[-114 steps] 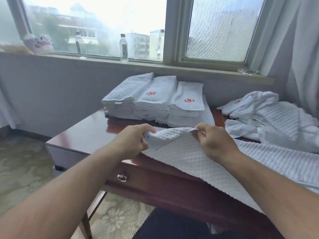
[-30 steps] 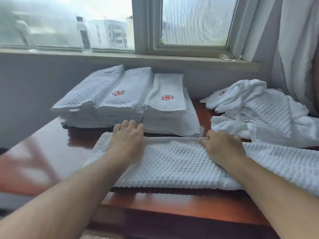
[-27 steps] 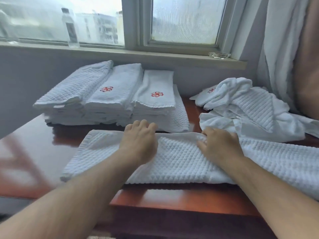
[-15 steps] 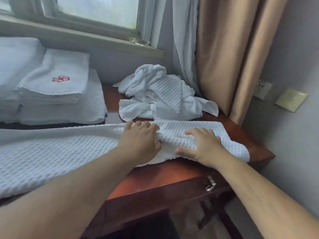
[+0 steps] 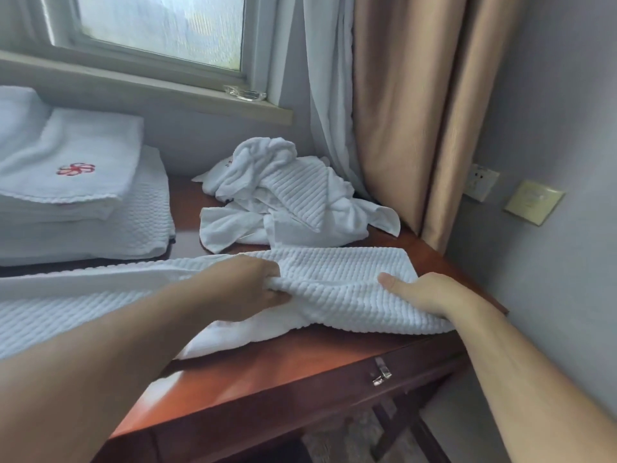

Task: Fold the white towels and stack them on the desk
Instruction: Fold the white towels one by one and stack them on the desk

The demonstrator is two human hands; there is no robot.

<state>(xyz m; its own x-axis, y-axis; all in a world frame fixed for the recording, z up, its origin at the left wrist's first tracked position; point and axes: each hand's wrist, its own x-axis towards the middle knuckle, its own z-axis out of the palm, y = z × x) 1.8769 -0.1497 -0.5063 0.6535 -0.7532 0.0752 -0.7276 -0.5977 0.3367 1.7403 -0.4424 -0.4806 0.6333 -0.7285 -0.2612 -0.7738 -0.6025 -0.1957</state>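
The desk (image 5: 300,369) is carrying all the work, and the job is looking partly done. A long waffle towel (image 5: 350,279) is lying across its near side, running from the left edge of the view to the desk's right end, narrowed lengthwise but not yet folded short. At the far left a stack of folded towels (image 5: 83,195) is sitting finished, the top one showing a red emblem. At the far right, a crumpled heap of towels (image 5: 287,202) is waiting its turn, so several folds are probably remaining. The left hand (image 5: 247,289) is reaching across the middle of the long towel, its fingers curling round a bunched ridge of cloth. The right hand (image 5: 430,295) is resting at the towel's right end, thumb lying flat on top; its fingers are hiding from view, so whether it is pinching the edge cannot be told.
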